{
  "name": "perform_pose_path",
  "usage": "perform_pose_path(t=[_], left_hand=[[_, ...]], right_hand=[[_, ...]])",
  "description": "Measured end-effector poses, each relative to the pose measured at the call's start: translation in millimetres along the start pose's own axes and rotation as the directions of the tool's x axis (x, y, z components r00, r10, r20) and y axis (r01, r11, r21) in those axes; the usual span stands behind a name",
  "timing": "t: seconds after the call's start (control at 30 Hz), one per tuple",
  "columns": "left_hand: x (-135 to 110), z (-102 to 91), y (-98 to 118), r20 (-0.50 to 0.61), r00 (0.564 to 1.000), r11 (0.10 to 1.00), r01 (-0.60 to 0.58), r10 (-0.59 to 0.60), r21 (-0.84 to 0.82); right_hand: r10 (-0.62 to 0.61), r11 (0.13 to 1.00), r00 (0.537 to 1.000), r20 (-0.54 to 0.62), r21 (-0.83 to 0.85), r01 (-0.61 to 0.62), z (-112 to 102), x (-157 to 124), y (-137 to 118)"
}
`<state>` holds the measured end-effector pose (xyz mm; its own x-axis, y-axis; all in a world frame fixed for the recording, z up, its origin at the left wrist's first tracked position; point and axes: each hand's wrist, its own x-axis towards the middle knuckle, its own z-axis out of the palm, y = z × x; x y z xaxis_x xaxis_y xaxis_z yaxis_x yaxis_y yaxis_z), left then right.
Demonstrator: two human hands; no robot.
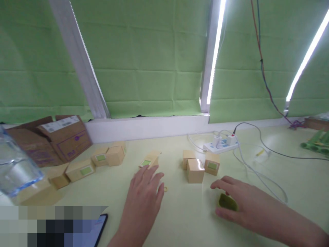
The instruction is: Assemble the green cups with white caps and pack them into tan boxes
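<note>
My left hand (pixel 145 193) reaches forward over the table with its fingers spread, open. Its fingertips overlap the near edge of a small tan carton (pixel 153 158) with a green label and a raised flap; whether they touch it I cannot tell. Beside the left thumb lies a tiny yellow piece (pixel 166 189). On the right, my right hand (pixel 241 200) curls around a small dark green piece (pixel 227 202), which sits between thumb and fingers while the index finger sticks out past it. The palm side of that hand is hidden.
Three small tan boxes (pixel 195 171) stand together mid-table. More small boxes (pixel 81 169) line the left, before an open brown carton (pixel 64 139). A clear container (pixel 17 168) and a phone (pixel 101 226) are near left. A power strip (pixel 221 146) with trailing cables and green tubes (pixel 316 144) are at right.
</note>
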<state>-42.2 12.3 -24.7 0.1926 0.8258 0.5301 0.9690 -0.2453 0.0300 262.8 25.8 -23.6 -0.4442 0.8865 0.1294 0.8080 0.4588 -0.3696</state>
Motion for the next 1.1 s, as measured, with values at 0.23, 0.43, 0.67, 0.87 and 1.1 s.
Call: perform_pose_path(t=[0.23,0.43,0.67,0.87,1.1], left_hand=[[3.8,6.9,29.0,0.279,0.958,0.991,-0.099,0.069,0.094],[2.4,8.7,30.7,0.278,0.953,0.991,-0.131,0.121,0.017],[0.6,3.4,25.3,0.093,0.995,0.98,-0.024,0.043,-0.196],[-3.6,5.6,31.2,-0.074,0.99,0.832,0.057,-0.117,-0.552],[-5.4,12.4,44.2,0.041,0.983,0.629,0.145,-0.177,-0.764]], right_hand=[[0.025,0.996,0.985,0.171,0.078,-0.039,7.0,-1.3,-13.2],[-0.207,0.969,0.965,0.161,0.169,0.179,14.6,24.3,-62.8],[-0.275,0.925,0.961,0.02,0.277,0.259,16.3,53.2,-75.1],[-0.189,0.823,0.956,-0.223,0.495,0.279,39.1,50.9,-62.8],[-0.224,0.766,0.911,-0.345,0.515,0.384,46.6,54.7,-64.7]])
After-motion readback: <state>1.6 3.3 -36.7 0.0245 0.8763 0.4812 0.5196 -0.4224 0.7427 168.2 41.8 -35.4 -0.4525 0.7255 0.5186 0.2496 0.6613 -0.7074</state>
